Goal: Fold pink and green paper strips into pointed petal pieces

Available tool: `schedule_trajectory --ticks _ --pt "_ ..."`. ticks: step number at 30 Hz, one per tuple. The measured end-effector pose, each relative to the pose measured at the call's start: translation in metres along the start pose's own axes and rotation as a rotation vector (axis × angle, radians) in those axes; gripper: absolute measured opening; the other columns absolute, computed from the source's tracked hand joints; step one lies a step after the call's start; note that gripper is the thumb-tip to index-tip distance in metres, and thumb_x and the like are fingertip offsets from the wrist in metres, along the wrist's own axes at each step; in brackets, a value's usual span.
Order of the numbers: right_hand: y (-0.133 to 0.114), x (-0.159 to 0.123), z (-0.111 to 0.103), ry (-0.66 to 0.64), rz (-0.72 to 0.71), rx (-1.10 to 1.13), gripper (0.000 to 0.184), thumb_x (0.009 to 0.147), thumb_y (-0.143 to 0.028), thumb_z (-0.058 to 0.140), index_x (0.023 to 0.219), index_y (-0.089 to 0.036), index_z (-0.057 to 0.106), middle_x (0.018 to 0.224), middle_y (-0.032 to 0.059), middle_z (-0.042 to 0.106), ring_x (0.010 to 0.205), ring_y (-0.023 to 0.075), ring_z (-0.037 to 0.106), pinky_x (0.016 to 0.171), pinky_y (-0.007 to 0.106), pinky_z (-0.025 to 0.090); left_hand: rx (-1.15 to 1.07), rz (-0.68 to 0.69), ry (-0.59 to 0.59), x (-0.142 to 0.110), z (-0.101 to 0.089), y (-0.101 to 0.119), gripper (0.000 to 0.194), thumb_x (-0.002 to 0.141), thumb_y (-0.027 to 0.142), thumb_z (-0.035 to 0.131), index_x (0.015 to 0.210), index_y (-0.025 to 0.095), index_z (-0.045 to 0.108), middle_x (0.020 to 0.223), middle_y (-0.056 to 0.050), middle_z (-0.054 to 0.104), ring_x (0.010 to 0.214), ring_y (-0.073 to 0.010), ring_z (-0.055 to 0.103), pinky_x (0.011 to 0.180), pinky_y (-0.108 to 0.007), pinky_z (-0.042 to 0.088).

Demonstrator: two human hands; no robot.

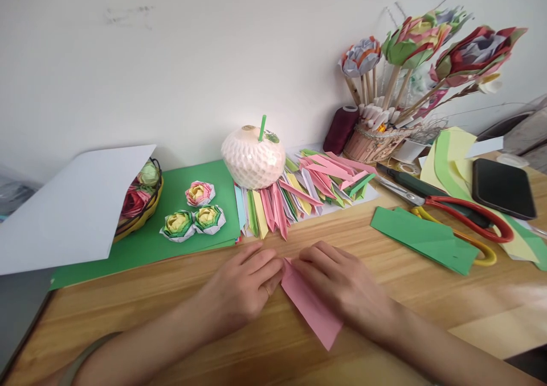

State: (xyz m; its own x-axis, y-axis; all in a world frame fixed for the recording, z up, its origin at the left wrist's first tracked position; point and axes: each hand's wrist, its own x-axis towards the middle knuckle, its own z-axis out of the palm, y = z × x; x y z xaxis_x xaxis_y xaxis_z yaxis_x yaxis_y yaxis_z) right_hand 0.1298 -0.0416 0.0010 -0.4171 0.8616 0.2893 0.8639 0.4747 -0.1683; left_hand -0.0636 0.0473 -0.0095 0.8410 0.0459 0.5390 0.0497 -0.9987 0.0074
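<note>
A pink paper strip (314, 312) lies slantwise on the wooden table in front of me, its near corner pointing toward me. My left hand (245, 283) pinches the far left corner of the strip, fingers bent and a ring on one finger. Along the strip's right edge, my right hand (335, 277) rests with curled fingers pressing the paper near its far end. Fingertips of both hands partly cover that end, so the fold there is hard to make out. Just beyond the hands lies a pile of folded paper strips (316, 183) in pink, green, yellow and white.
Three paper flowers (208, 218) sit on green paper sheets (171, 175), left of a white textured ornament (253, 157). At right are green paper strips (423, 238), red-handled scissors (470, 212) and a phone (504, 186). Paper flowers stand in a basket (371, 143) behind.
</note>
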Motion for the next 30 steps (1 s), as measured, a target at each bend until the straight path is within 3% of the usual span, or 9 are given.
schedule_trajectory --ticks 5,14,25,30 --pt "-0.0011 0.0013 0.0024 0.084 -0.102 -0.078 0.032 0.097 -0.012 0.032 0.092 -0.011 0.064 0.075 0.0062 0.057 0.069 0.0185 0.047 0.061 0.031 0.040 -0.015 -0.014 -0.002 -0.0028 0.0020 -0.0005 0.014 0.091 0.006 0.051 0.091 0.005 0.066 0.097 -0.009 0.068 0.096 -0.0218 0.060 0.086 -0.040 0.052" --pt "-0.0034 0.0033 0.0022 0.100 -0.138 -0.153 0.034 0.095 -0.008 0.035 0.074 -0.012 0.062 0.070 0.0054 0.053 0.065 0.0180 0.042 0.056 0.031 0.032 0.089 0.066 -0.050 -0.0082 0.0005 -0.0017 0.028 0.096 0.007 0.038 0.103 0.002 0.064 0.104 -0.011 0.069 0.100 -0.0254 0.060 0.091 -0.045 0.050" --pt "-0.0020 0.0039 0.0029 0.090 -0.160 -0.130 0.035 0.093 -0.006 0.035 0.072 -0.011 0.062 0.070 0.0061 0.054 0.064 0.0187 0.041 0.056 0.032 0.034 0.096 0.034 -0.068 -0.0086 0.0001 -0.0008 0.032 0.096 0.007 0.034 0.110 0.003 0.062 0.103 -0.011 0.069 0.107 -0.0291 0.057 0.092 -0.049 0.048" --pt "0.0013 0.0036 0.0001 0.001 -0.164 -0.110 0.028 0.094 -0.009 0.039 0.081 -0.010 0.063 0.076 0.0067 0.056 0.070 0.0192 0.045 0.062 0.032 0.038 0.073 0.034 -0.100 -0.0090 -0.0015 -0.0017 0.034 0.096 0.007 0.031 0.114 0.005 0.060 0.110 -0.011 0.067 0.120 -0.0326 0.049 0.095 -0.053 0.043"
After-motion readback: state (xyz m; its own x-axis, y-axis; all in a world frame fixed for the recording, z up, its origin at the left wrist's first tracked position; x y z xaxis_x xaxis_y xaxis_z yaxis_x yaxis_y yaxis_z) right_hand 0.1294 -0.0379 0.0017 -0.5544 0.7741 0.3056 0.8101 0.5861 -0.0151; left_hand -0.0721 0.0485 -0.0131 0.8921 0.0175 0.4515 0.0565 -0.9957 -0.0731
